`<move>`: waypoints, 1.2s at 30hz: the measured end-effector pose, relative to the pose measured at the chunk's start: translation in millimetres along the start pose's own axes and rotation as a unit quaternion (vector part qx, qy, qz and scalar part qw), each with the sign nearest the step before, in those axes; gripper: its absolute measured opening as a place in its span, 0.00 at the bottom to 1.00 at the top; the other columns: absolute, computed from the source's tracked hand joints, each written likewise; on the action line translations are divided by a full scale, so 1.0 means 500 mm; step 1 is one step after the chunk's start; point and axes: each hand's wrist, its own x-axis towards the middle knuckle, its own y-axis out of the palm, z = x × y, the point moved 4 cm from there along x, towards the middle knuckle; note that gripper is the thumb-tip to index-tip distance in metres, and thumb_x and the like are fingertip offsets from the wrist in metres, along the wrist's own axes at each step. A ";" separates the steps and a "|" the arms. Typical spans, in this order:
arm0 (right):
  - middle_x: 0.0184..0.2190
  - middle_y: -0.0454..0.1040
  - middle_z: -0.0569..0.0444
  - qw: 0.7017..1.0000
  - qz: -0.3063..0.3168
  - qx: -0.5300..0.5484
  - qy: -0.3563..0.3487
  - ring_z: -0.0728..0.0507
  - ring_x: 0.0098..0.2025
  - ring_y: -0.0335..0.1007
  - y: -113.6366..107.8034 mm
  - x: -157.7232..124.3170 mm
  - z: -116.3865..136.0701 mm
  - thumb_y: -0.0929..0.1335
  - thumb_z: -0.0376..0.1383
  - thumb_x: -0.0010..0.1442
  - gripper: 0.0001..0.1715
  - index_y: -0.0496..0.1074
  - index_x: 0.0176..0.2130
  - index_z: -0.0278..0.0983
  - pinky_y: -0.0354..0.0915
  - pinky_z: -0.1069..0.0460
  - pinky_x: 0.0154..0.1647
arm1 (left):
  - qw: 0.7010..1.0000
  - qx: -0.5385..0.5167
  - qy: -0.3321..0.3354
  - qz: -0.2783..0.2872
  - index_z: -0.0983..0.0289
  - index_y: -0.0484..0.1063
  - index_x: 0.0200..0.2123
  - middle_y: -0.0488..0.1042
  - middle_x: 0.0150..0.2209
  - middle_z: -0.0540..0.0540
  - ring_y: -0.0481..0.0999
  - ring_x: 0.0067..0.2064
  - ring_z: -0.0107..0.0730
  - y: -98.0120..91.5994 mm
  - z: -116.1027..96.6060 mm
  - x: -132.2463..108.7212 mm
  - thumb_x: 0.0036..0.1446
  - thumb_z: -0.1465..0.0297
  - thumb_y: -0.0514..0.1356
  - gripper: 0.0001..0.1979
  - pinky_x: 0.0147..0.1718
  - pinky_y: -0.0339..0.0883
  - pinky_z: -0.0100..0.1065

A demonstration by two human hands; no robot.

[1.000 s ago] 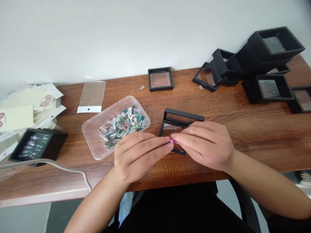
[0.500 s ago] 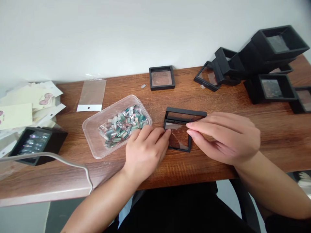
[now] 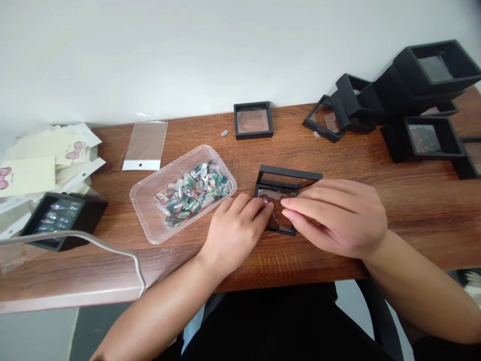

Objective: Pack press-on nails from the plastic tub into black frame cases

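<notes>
An open black frame box (image 3: 287, 179) with a clear film lies on the wooden desk (image 3: 376, 165) in front of me. My left hand (image 3: 235, 233) rests at its left edge, fingers curled, its fingertips holding a tiny pink piece (image 3: 266, 202) against the film. My right hand (image 3: 336, 215) lies over the box's right side, fingers together and stretched toward the pink piece. A clear plastic tub (image 3: 150, 210) of small green, white and pink fake nails (image 3: 193, 193) stands just left of my left hand.
A closed black frame box (image 3: 253, 120) sits at the back, a heap of several black boxes (image 3: 409, 95) at the right. At the left lie a filled black box (image 3: 56, 218), paper cards (image 3: 41, 160), a clear bag (image 3: 145, 146) and a grey cable (image 3: 93, 245).
The hands pinched the pink piece together above the desk, then dropped to the open box. The left fingertips now press the piece on the film, the right hand beside it.
</notes>
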 end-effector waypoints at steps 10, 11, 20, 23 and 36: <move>0.31 0.81 0.55 1.000 0.014 -0.004 -0.010 0.46 0.30 0.75 0.003 -0.003 -0.002 0.73 0.31 0.58 0.07 0.76 0.39 0.35 0.71 0.50 0.31 | 1.000 -0.010 -0.008 -0.011 0.64 0.76 0.46 0.79 0.42 0.55 0.75 0.41 0.39 -0.002 0.002 0.000 0.65 0.74 0.59 0.09 0.36 0.68 0.39; 0.31 0.81 0.55 1.000 0.012 -0.004 -0.010 0.46 0.30 0.75 0.002 -0.003 -0.002 0.73 0.31 0.58 0.07 0.76 0.39 0.35 0.70 0.50 0.31 | 1.000 -0.013 -0.010 -0.016 0.64 0.77 0.46 0.80 0.42 0.54 0.75 0.41 0.38 -0.005 0.002 0.000 0.65 0.74 0.59 0.09 0.36 0.68 0.39; 0.30 0.80 0.56 0.992 0.119 -0.013 0.039 0.47 0.29 0.74 0.032 -0.010 -0.012 0.69 0.34 0.64 0.06 0.77 0.40 0.37 0.64 0.50 0.30 | 0.997 -0.077 -0.018 -0.023 0.64 0.78 0.37 0.80 0.33 0.50 0.77 0.33 0.31 -0.019 -0.031 -0.010 0.64 0.68 0.62 0.06 0.30 0.70 0.33; 0.31 0.80 0.56 0.981 0.181 -0.008 0.065 0.46 0.31 0.75 0.056 -0.019 -0.015 0.68 0.36 0.65 0.11 0.77 0.46 0.37 0.63 0.50 0.30 | 0.996 -0.086 0.001 -0.013 0.65 0.78 0.37 0.80 0.33 0.51 0.79 0.35 0.33 -0.016 -0.039 -0.014 0.65 0.69 0.61 0.07 0.32 0.74 0.34; 0.38 0.83 0.57 0.964 0.240 0.003 0.116 0.43 0.37 0.79 0.093 -0.032 -0.047 0.69 0.38 0.66 0.11 0.78 0.47 0.41 0.65 0.50 0.33 | 0.989 -0.121 0.080 -0.015 0.67 0.77 0.44 0.81 0.36 0.52 0.83 0.41 0.40 -0.019 -0.055 -0.025 0.65 0.75 0.59 0.08 0.30 0.78 0.37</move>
